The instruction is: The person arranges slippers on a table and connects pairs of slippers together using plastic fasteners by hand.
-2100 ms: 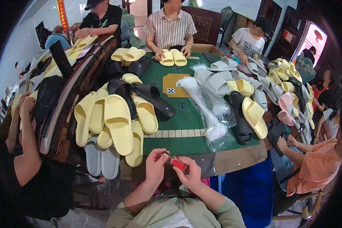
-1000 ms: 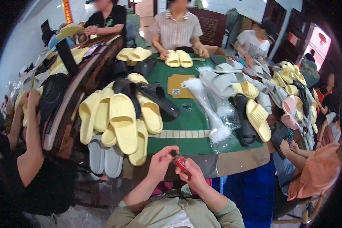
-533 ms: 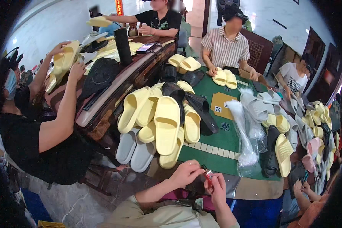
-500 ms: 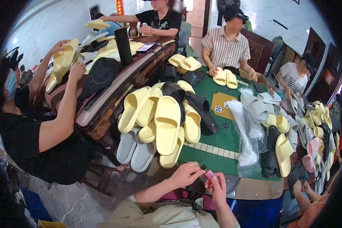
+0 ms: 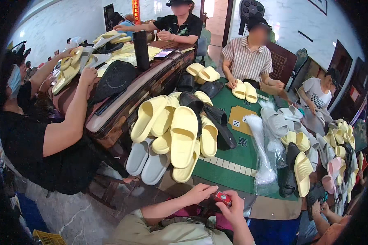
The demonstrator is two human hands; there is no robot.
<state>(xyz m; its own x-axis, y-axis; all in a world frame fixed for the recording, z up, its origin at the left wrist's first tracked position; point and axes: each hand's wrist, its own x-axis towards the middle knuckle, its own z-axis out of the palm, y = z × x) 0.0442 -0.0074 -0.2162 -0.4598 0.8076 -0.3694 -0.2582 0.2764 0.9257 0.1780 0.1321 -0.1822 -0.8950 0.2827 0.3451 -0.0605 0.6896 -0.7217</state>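
A green-topped desk (image 5: 241, 154) is covered at left by heaped yellow, black and grey slide sandals (image 5: 183, 134), by which its near-left corner is hidden. Its right side is occupied by further slides (image 5: 302, 169) and clear plastic bags (image 5: 267, 175) with white contents. At the near edge, a small red case (image 5: 223, 198) is clamped by the right hand's (image 5: 234, 207) fingers; whether it is also gripped by the left hand's (image 5: 200, 193) fingers, beside it, cannot be told.

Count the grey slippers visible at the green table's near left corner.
2. One grey slipper is on the left; the other grey slipper lies right beside it. Yellow slippers overlap their far ends, so more could be hidden.
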